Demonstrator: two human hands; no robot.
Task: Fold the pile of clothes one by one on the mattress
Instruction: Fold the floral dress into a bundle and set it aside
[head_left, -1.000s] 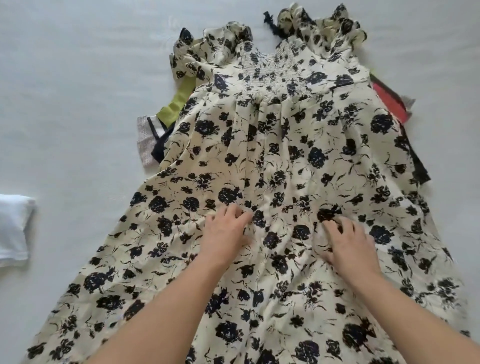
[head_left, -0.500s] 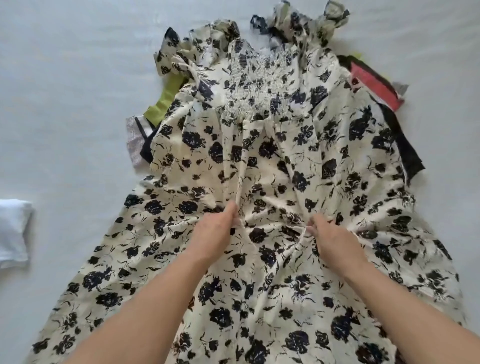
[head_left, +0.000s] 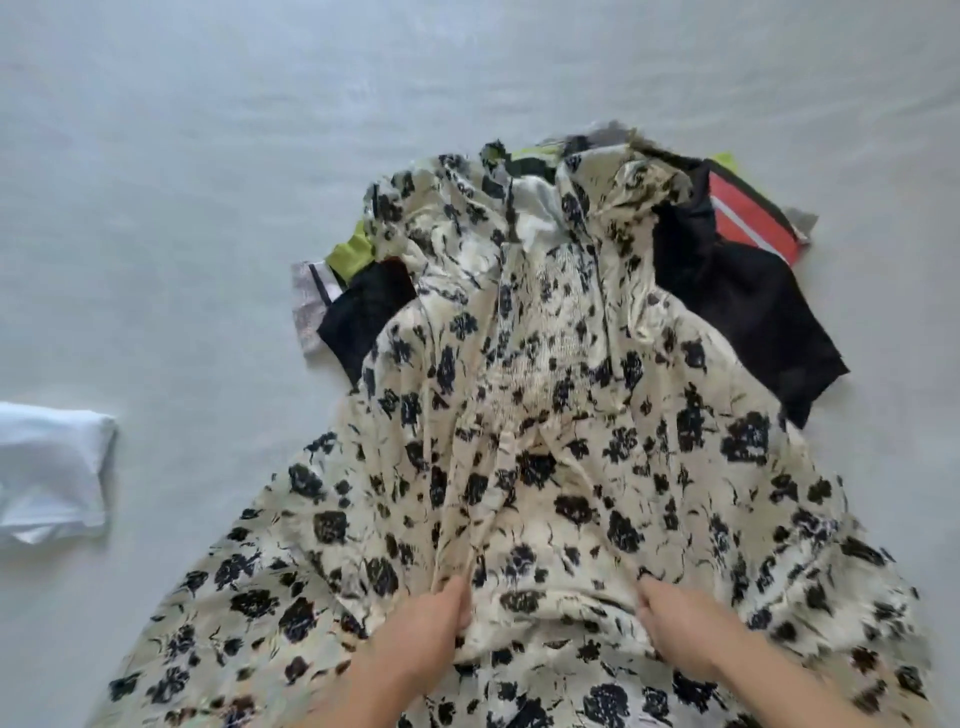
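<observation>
A cream dress with black flowers (head_left: 571, 415) lies stretched over the pale mattress (head_left: 182, 182), its smocked top far from me and its skirt spread toward me. My left hand (head_left: 431, 629) pinches a bunch of the skirt fabric at mid-skirt. My right hand (head_left: 680, 629) grips the fabric a little to the right, and taut folds run from both hands up to the bodice. Under the top of the dress lies the pile of clothes (head_left: 748, 291), with black, red and lime-green pieces showing at both sides.
A folded white garment (head_left: 52, 467) lies at the left edge of the view. A grey patterned piece (head_left: 306, 306) sticks out at the pile's left side. Bare mattress surrounds the pile to the left, far side and right.
My hands went from flat on the skirt to pinching it, and have pulled the dress toward me. The bodice has bunched and slid off the pile, uncovering more black and red clothes.
</observation>
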